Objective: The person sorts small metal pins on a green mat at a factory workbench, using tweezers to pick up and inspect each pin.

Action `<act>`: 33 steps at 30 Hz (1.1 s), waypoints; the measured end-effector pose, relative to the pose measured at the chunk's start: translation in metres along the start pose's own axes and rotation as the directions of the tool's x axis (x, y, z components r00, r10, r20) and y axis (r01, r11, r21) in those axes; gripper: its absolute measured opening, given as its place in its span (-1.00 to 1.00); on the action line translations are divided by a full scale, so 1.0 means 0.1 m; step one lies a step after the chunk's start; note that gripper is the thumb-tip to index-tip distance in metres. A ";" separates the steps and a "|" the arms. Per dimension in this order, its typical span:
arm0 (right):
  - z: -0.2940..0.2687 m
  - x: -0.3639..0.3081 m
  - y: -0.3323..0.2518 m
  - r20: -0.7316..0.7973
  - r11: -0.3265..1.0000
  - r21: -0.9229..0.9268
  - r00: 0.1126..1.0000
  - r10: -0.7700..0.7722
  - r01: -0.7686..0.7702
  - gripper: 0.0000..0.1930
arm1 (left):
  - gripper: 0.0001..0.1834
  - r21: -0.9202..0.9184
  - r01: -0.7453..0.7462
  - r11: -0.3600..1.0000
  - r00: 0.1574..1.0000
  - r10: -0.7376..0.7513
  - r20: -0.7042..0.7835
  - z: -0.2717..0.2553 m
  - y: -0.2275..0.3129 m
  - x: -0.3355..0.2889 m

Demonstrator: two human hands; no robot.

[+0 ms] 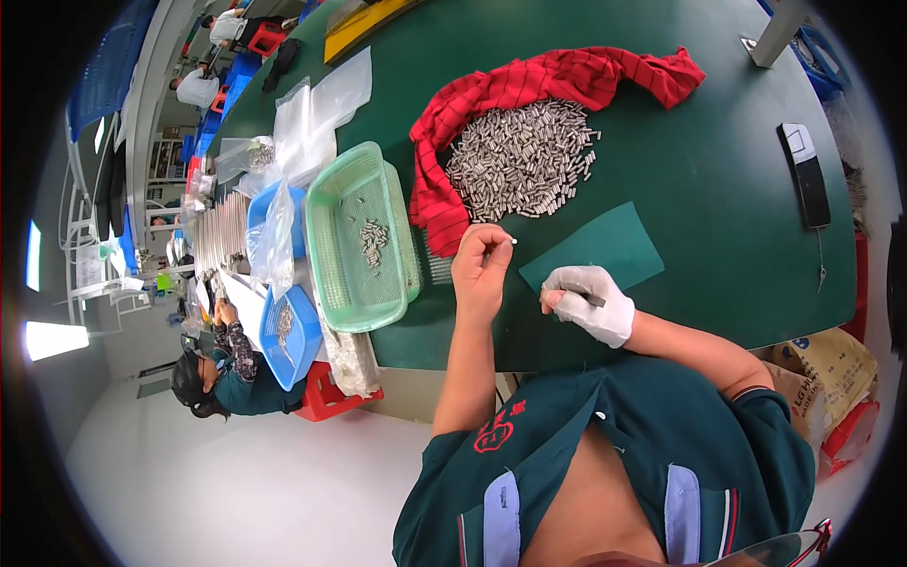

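Note:
A big pile of small metal pins (520, 156) lies on the green table, with a red checked cloth (567, 77) curled round its far and left sides. Just below the pile, my left hand (480, 269) is closed in a pinch on one metal pin (513, 241), whose pale end shows at the fingertips. My right hand (590, 302), in a white glove with bare fingertips, is closed round a thin dark tool (595, 300); most of it is hidden, so its kind is unclear. A green sheet (605, 248) lies flat under and beyond the right hand.
Left of my left hand stands a green mesh basket (326, 298) with several pins. Blue trays (300, 364) and plastic bags (321, 109) lie beyond it. A dark device with a cord (809, 180) rests at the right. A co-worker (236, 378) sits at the left.

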State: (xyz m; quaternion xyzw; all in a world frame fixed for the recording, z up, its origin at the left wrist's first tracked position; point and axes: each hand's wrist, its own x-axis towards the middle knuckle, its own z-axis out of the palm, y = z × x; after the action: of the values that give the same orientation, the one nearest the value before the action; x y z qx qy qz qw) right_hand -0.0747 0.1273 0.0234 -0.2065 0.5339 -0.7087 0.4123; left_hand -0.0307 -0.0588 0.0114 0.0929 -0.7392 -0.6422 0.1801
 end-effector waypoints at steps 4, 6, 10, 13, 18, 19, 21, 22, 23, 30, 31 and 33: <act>0.01 -0.01 0.01 -0.005 1.000 0.004 1.000 -0.023 0.023 -0.82 | -0.94 -0.042 0.008 0.999 0.999 -0.007 0.041 0.00 0.09 -0.06; 0.01 0.00 0.02 -0.009 1.000 0.015 1.000 -0.024 0.024 -0.82 | -0.94 -0.049 -0.004 0.999 0.999 0.007 0.052 0.01 0.12 -0.09; 0.02 0.01 0.03 -0.013 0.999 0.042 1.000 -0.022 0.023 -0.82 | -0.96 0.005 -0.051 0.999 0.997 0.050 0.061 0.00 0.13 -0.12; 0.01 0.01 0.04 -0.043 0.997 0.071 0.999 -0.001 0.004 -0.81 | -0.97 0.120 -0.034 0.992 0.999 0.029 0.039 0.03 0.17 -0.17; -0.07 0.09 0.12 -0.156 0.946 0.325 0.987 0.037 0.015 -0.67 | -0.91 0.636 -0.140 0.759 0.988 0.064 0.142 0.06 0.30 -0.27; -0.08 0.12 0.14 -0.181 0.935 0.346 0.983 -0.012 0.075 -0.62 | -0.91 0.632 -0.134 0.763 0.988 0.052 0.147 0.06 0.31 -0.28; -0.08 0.14 0.09 -0.219 0.906 0.404 0.975 -0.036 0.125 -0.61 | -0.89 0.739 -0.268 0.618 0.952 0.054 0.300 0.07 0.35 -0.30; -0.08 0.15 0.06 -0.252 0.872 0.454 0.965 -0.070 0.181 -0.60 | -0.89 0.739 -0.263 0.620 0.953 0.045 0.301 0.09 0.36 -0.31; -0.09 0.14 0.04 -0.262 0.891 0.415 0.962 -0.078 0.185 -0.60 | -0.89 0.762 -0.309 0.569 0.933 0.026 0.359 0.12 0.37 -0.32; -0.13 0.11 0.02 -0.302 0.926 0.351 0.953 -0.031 0.141 -0.60 | -0.86 0.731 -0.360 0.579 0.902 0.018 0.430 0.28 0.25 -0.28; -0.14 0.11 -0.01 -0.299 0.933 0.341 0.954 -0.012 0.118 -0.57 | -0.86 0.728 -0.362 0.582 0.899 0.012 0.437 0.27 0.24 -0.30; -0.14 0.12 -0.05 -0.302 0.938 0.335 0.953 0.015 0.091 -0.55 | -0.83 0.720 -0.237 0.652 0.950 0.001 0.312 0.25 0.23 -0.38</act>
State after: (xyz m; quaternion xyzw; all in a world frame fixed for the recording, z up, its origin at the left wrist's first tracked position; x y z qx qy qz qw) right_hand -0.0938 0.1266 0.0209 -0.0315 0.4533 -0.8224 0.3424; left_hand -0.0033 -0.0186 0.0253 0.0163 -0.9600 -0.2731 0.0598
